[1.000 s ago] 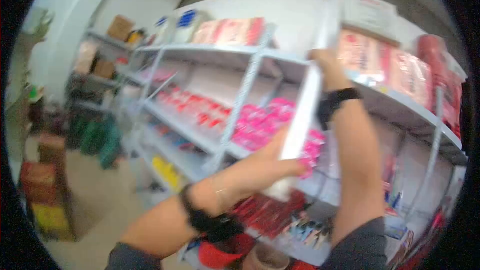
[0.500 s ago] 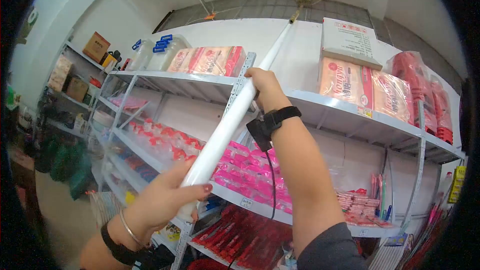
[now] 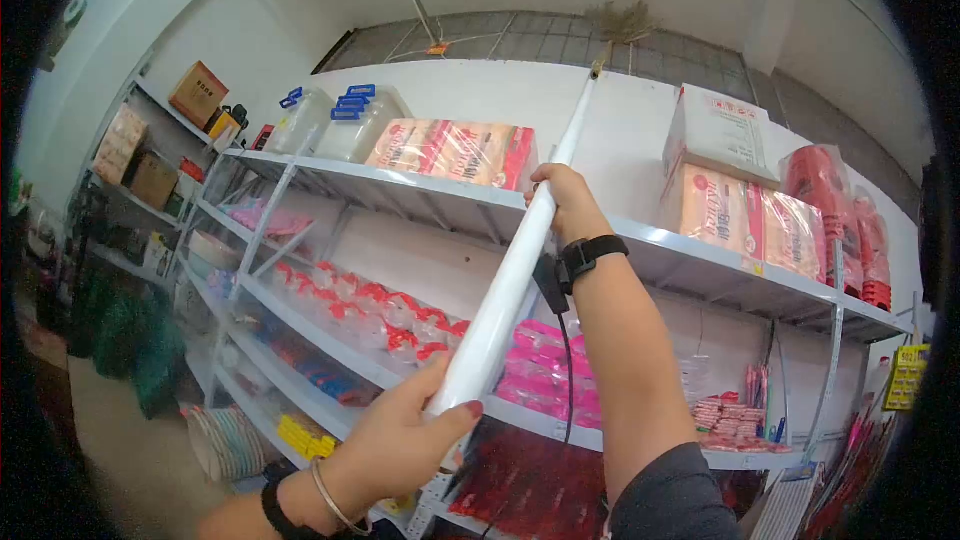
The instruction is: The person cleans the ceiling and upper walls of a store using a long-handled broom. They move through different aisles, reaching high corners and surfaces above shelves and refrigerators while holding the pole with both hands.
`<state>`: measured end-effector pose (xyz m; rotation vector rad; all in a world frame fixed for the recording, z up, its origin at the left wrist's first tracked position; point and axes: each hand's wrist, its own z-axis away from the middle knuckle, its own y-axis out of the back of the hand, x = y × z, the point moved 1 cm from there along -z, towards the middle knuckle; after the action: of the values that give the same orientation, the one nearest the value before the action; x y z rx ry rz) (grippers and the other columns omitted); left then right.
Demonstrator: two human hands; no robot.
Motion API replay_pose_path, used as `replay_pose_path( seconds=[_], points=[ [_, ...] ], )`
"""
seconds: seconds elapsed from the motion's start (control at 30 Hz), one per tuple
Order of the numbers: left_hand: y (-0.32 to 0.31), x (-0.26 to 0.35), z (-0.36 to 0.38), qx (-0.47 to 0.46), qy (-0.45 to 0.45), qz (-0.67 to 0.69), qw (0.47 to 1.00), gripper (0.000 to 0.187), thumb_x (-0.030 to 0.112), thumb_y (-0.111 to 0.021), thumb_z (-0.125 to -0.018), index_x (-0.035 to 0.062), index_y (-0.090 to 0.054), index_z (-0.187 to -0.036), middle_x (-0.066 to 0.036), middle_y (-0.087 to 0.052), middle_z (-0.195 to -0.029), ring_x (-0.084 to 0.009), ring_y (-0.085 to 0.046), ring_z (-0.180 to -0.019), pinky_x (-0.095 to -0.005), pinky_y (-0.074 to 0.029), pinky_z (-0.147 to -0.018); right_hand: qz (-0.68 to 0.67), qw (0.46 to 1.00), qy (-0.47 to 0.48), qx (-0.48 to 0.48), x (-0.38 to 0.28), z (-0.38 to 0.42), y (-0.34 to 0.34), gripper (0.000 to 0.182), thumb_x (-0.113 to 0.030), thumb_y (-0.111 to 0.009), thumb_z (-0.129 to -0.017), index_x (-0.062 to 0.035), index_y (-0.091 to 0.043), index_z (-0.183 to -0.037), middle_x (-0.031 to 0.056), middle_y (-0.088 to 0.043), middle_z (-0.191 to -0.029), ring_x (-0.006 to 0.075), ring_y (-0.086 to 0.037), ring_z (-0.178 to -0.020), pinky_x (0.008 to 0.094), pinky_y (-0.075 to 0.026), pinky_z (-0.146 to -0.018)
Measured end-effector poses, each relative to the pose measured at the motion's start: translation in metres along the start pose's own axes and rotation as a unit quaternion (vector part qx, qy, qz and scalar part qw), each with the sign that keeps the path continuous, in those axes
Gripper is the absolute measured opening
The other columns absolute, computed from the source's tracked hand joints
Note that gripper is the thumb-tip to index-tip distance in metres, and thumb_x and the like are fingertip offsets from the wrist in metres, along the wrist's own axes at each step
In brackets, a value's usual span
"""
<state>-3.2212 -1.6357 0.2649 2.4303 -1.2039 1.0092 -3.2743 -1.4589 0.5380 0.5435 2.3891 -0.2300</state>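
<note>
A long white pole [image 3: 505, 305] slants up and away from me, with a bushy bristle head [image 3: 622, 22] at its far end, high up in front of the wall's grey grid strip. My left hand [image 3: 415, 430] is wrapped round the pole's thick near end. Further up, my right hand [image 3: 565, 198] grips the same pole, in front of the top shelf [image 3: 430, 190]. The black wristband [image 3: 590, 256] on my right wrist has a cable hanging down from it.
Wrapped tissue packs [image 3: 455, 152] and lidded plastic bins [image 3: 360, 125] stand on the top shelf. Further right are a white carton [image 3: 725, 135] and stacked red plastic goods [image 3: 815, 190]. Pink packets [image 3: 545, 370] lie below. An orange fixture [image 3: 437, 48] is on the upper wall.
The view has shifted, so the shelves appear lower and further right. Both hands and the pole sit further right and lower in the picture, with both grips kept.
</note>
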Motion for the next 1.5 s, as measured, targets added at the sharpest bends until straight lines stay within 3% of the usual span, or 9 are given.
replay_pose_path(
  seconds=[0.2,0.6,0.7,0.83,1.13,1.23,1.37,1.4,1.5],
  points=[
    [0.098,0.037,0.004,0.020,-0.022,-0.003,1.000,0.047,0.013,-0.053,-0.078,0.0054,-0.036,-0.121,-0.005,-0.050,-0.078,-0.0092,-0.049,-0.053,-0.0226,-0.044,-0.045,0.013,1.000,-0.009,-0.017,0.005,-0.018,-0.115,0.024,0.000,-0.050,-0.064,0.0057,-0.038,-0.084,0.0095,-0.042,-0.057,0.0225,-0.049,-0.044,0.0323,-0.046,-0.040],
    [0.210,0.056,-0.004,0.085,0.009,-0.045,0.995,0.053,0.007,-0.058,-0.069,0.0092,-0.041,-0.120,-0.007,-0.055,-0.074,-0.0121,-0.054,-0.052,-0.0236,-0.046,-0.042,0.030,0.996,-0.042,-0.077,0.067,-0.070,-0.247,0.032,-0.003,-0.051,-0.066,0.0103,-0.036,-0.092,0.0149,-0.045,-0.069,0.0220,-0.050,-0.047,0.0308,-0.043,-0.041],
    [0.231,0.053,-0.007,0.066,0.015,-0.020,0.998,0.053,0.007,-0.058,-0.069,0.0084,-0.042,-0.119,-0.007,-0.055,-0.075,-0.0123,-0.054,-0.052,-0.0244,-0.046,-0.042,-0.011,0.999,-0.040,-0.026,0.072,-0.067,-0.261,0.018,-0.005,-0.052,-0.066,0.0032,-0.042,-0.079,0.0097,-0.046,-0.061,0.0191,-0.048,-0.043,0.0303,-0.043,-0.040],
    [0.233,0.041,-0.022,0.020,0.020,0.018,0.999,0.053,0.006,-0.058,-0.069,0.0082,-0.041,-0.120,-0.006,-0.054,-0.075,-0.0124,-0.054,-0.053,-0.0245,-0.046,-0.043,0.017,0.998,-0.006,-0.063,0.067,-0.074,-0.243,0.019,-0.002,-0.050,-0.065,0.0047,-0.042,-0.080,0.0103,-0.046,-0.061,0.0198,-0.050,-0.046,0.0313,-0.044,-0.042],
    [0.208,0.021,-0.028,-0.056,0.032,0.054,0.996,0.057,0.001,-0.057,-0.069,0.0084,-0.038,-0.122,-0.004,-0.051,-0.074,-0.0111,-0.052,-0.053,-0.0237,-0.044,-0.044,0.052,0.997,-0.015,0.051,0.058,-0.056,-0.185,0.031,-0.006,-0.054,-0.063,0.0088,-0.042,-0.087,0.0146,-0.044,-0.071,0.0236,-0.050,-0.048,0.0348,-0.044,-0.042],
    [0.197,0.031,-0.024,-0.074,0.034,0.065,0.995,0.057,0.002,-0.057,-0.069,0.0084,-0.038,-0.123,-0.004,-0.051,-0.074,-0.0104,-0.051,-0.053,-0.0232,-0.044,-0.045,0.091,0.994,0.031,0.041,0.036,-0.032,-0.166,0.032,-0.007,-0.055,-0.063,0.0087,-0.041,-0.088,0.0153,-0.044,-0.073,0.0238,-0.051,-0.050,0.0351,-0.045,-0.045],
    [0.189,0.037,-0.033,-0.114,0.015,0.034,0.993,0.059,0.004,-0.057,-0.070,0.0093,-0.036,-0.125,-0.004,-0.051,-0.076,-0.0094,-0.049,-0.054,-0.0231,-0.044,-0.045,0.088,0.992,0.019,0.091,0.016,-0.039,-0.139,0.030,-0.006,-0.054,-0.062,0.0078,-0.042,-0.086,0.0147,-0.045,-0.069,0.0223,-0.051,-0.050,0.0353,-0.045,-0.045],
    [0.188,0.041,-0.032,-0.118,0.016,0.021,0.993,0.059,0.003,-0.057,-0.070,0.0087,-0.035,-0.125,-0.004,-0.051,-0.075,-0.0102,-0.050,-0.054,-0.0236,-0.044,-0.046,0.060,0.994,0.018,0.086,0.013,-0.042,-0.133,0.021,-0.005,-0.052,-0.064,0.0047,-0.043,-0.081,0.0109,-0.045,-0.058,0.0209,-0.048,-0.043,0.0313,-0.043,-0.040],
    [0.187,0.055,-0.030,-0.124,0.009,-0.019,0.992,0.060,0.002,-0.057,-0.071,0.0080,-0.033,-0.126,-0.003,-0.049,-0.073,-0.0112,-0.052,-0.054,-0.0244,-0.044,-0.047,0.063,0.990,0.029,0.122,-0.003,-0.022,-0.132,0.021,-0.005,-0.052,-0.064,0.0045,-0.043,-0.081,0.0106,-0.045,-0.058,0.0213,-0.048,-0.043,0.0306,-0.045,-0.040]
  ],
)
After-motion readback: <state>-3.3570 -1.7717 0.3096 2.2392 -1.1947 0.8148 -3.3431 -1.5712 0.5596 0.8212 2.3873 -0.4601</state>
